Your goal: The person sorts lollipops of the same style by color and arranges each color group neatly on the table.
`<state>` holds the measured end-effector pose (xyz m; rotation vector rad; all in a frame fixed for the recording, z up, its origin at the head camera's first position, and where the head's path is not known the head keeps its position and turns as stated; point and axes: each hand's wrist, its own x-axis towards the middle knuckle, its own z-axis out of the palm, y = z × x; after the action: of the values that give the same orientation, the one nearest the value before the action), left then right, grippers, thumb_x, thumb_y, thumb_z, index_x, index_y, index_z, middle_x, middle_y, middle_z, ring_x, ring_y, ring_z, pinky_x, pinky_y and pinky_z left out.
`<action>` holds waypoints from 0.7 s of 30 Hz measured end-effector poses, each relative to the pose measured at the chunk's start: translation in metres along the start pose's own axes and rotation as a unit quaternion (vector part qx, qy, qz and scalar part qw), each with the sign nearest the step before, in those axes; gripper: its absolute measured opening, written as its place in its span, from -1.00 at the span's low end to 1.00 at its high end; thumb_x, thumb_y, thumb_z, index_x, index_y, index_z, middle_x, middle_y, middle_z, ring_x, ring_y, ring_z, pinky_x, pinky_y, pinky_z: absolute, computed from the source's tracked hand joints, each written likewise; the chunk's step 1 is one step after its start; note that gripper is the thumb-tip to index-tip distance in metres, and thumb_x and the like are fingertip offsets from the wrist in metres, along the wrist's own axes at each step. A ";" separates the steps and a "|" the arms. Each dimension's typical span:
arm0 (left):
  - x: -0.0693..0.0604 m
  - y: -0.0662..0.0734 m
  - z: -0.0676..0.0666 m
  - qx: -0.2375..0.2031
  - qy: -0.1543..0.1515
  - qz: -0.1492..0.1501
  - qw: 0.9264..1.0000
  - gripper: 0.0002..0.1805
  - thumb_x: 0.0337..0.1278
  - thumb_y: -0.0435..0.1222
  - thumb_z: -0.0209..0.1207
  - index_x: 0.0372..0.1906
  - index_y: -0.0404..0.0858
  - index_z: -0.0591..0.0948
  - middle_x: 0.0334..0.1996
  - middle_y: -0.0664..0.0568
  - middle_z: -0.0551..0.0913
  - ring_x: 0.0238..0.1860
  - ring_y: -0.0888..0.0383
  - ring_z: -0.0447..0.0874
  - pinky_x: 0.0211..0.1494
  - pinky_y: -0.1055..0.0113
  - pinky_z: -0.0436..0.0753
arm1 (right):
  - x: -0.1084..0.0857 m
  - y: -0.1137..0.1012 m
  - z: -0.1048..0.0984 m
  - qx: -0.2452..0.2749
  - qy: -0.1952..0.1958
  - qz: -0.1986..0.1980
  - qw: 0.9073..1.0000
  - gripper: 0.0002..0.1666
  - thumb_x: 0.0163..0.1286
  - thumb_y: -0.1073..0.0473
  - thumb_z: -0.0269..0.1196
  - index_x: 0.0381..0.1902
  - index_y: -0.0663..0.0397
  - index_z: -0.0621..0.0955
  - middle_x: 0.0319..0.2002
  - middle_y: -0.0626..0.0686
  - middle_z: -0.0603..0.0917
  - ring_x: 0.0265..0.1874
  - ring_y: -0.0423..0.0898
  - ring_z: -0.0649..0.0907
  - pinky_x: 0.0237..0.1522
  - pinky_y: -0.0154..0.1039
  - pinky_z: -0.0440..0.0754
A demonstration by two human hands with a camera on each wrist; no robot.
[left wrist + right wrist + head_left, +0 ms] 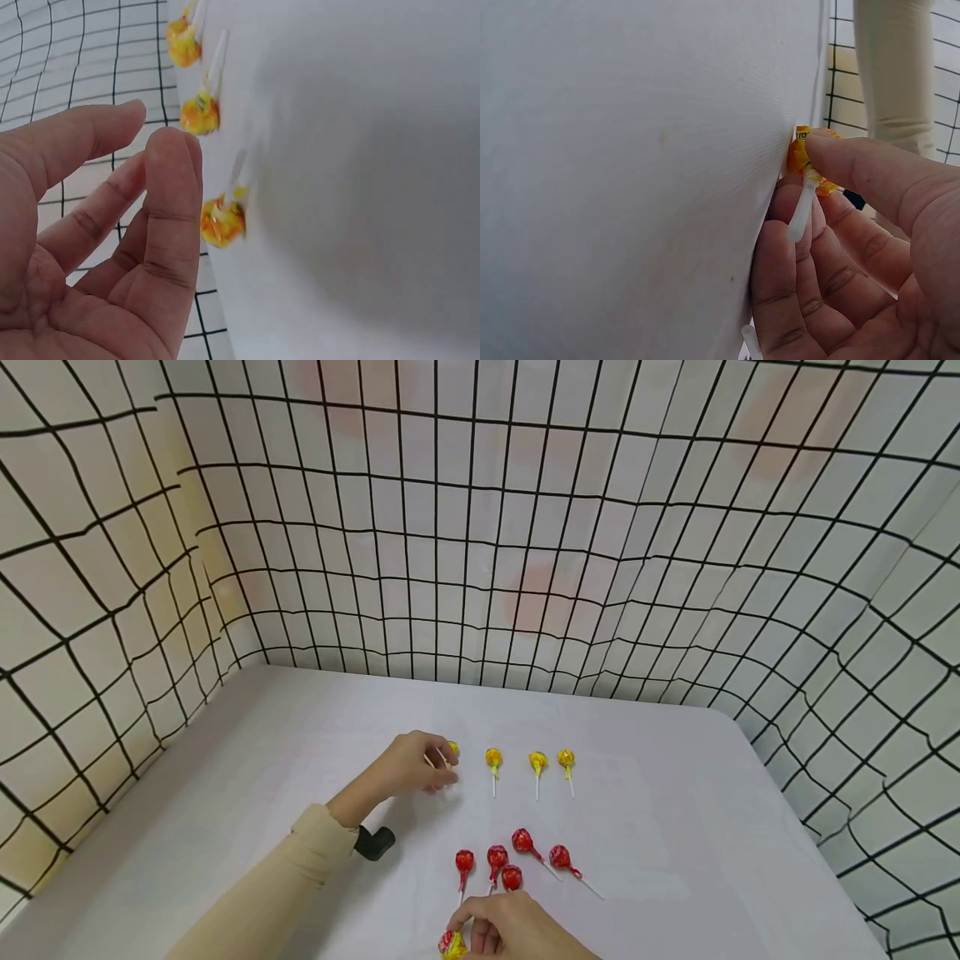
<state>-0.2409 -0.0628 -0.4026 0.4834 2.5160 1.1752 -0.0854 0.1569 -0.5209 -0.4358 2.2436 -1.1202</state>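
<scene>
A yellow lollipop [452, 945] with a red patch on its wrapper is pinched by my right hand [510, 927] at the near edge of the head view. The right wrist view shows the thumb on its yellow-orange wrapper [801, 154] and the white stick pointing down. My left hand [420, 762] hovers at the left end of a row of yellow lollipops [492, 757]. It partly hides the leftmost yellow lollipop [453, 747]. In the left wrist view, thumb and fingers are apart with nothing between them, beside a yellow lollipop [223, 223] lying on the table.
Several red lollipops [522, 841] lie loosely grouped just beyond my right hand. The white table [660, 827] is bordered by black wire mesh [480, 527] at the back and sides. A black object [375, 843] shows beside the left sleeve.
</scene>
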 end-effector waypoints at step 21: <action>-0.048 -0.008 0.030 -0.052 -0.118 0.070 0.989 -0.81 0.24 -0.27 0.50 -0.11 -0.21 0.78 -0.43 0.07 0.69 -0.46 0.19 0.67 -0.30 0.36 0.66 | -0.003 -0.001 0.000 0.010 0.007 -0.017 1.000 -0.74 0.36 0.04 0.53 -0.03 -0.38 0.77 -0.43 -0.24 0.69 -0.44 -0.31 0.62 -0.28 -0.48 0.64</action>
<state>-0.1867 -0.0681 -0.4206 0.7356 2.2379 1.2130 -0.0827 0.1581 -0.5194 -0.4604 2.2422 -1.1645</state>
